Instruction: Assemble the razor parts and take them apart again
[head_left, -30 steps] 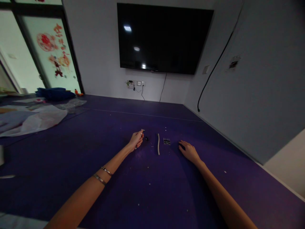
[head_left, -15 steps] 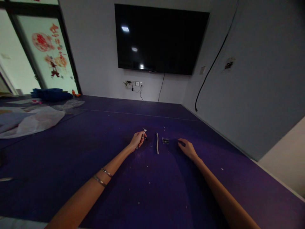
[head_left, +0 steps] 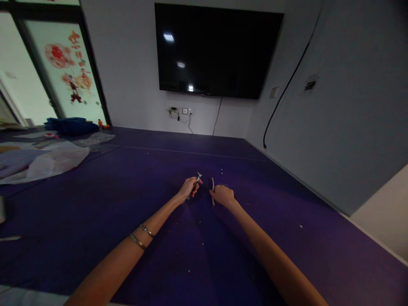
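Observation:
My left hand (head_left: 189, 189) is closed around a razor (head_left: 199, 176), whose silver T-shaped head points up and away above the fingers. To its right a thin, pale, slightly curved stick (head_left: 213, 201) lies lengthwise on the purple surface; its exact kind is too small to tell. My right hand (head_left: 223, 195) is over the stick's middle, thumb and fingers closed about it, so that only its two ends show. Just beyond the knuckles a small clear case (head_left: 223, 185) with dark parts is mostly hidden by that hand.
The purple surface (head_left: 153, 170) runs to the wall, with tiny white bits scattered on it. Crumpled plastic sheeting (head_left: 60, 159) and a dark blue cloth bundle (head_left: 72, 126) lie at left. A black cable (head_left: 283, 93) hangs down the right wall.
My right hand has moved left, from beside the clear case onto the pale stick, and its fingers have closed. My left hand still holds the razor, shifted slightly right.

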The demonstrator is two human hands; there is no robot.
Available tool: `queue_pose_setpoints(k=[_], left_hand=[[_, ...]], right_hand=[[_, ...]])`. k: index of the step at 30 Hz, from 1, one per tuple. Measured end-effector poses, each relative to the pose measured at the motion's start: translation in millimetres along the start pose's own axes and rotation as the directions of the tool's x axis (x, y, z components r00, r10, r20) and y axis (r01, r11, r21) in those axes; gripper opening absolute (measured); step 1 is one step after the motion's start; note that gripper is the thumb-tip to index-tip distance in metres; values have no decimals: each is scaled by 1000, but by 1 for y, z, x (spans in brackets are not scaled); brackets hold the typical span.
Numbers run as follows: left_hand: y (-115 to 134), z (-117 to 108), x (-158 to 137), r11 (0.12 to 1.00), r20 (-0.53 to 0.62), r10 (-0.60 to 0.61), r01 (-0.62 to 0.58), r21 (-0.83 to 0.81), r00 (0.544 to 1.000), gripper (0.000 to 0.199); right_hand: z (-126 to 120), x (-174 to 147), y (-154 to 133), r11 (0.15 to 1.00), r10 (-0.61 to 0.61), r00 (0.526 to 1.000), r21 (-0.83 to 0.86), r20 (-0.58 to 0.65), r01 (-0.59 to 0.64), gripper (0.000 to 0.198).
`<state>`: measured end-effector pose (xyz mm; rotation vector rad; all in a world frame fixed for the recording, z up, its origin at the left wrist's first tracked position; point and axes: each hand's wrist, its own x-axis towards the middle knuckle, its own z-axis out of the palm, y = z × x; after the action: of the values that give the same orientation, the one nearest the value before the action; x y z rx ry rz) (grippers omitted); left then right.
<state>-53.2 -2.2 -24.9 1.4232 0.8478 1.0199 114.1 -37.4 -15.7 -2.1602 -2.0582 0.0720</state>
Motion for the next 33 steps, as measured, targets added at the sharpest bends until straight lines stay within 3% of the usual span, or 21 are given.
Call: queue_pose_setpoints(k=[6, 13, 17, 20, 25, 33], left_hand=[[6, 6, -4, 999, 56, -53, 52, 11, 997, 15], [25, 19, -10, 997, 45, 51, -54, 57, 998, 16], [37, 24, -5, 993, 68, 88, -93, 67, 994, 17], [43, 27, 1, 989, 97, 128, -134, 57, 987, 20], [47, 31, 5, 986, 141, 160, -165, 28, 977, 22], [45, 23, -4, 984, 166, 162, -171, 43, 973, 23]], right_hand=[[-3, -1, 4, 1000, 20, 999, 2, 30, -20, 38], [-37, -2, 54, 978, 70, 997, 196, -20, -64, 35], [-61, -2, 85, 870, -35, 991, 484, -126, 92, 29], [-82, -9, 97, 757, -142, 964, 603, -225, 252, 32], [-114, -28, 98, 676, -294, 921, 626, -256, 390, 33], [-129, -41, 90, 661, -345, 911, 632, -224, 406, 27]])
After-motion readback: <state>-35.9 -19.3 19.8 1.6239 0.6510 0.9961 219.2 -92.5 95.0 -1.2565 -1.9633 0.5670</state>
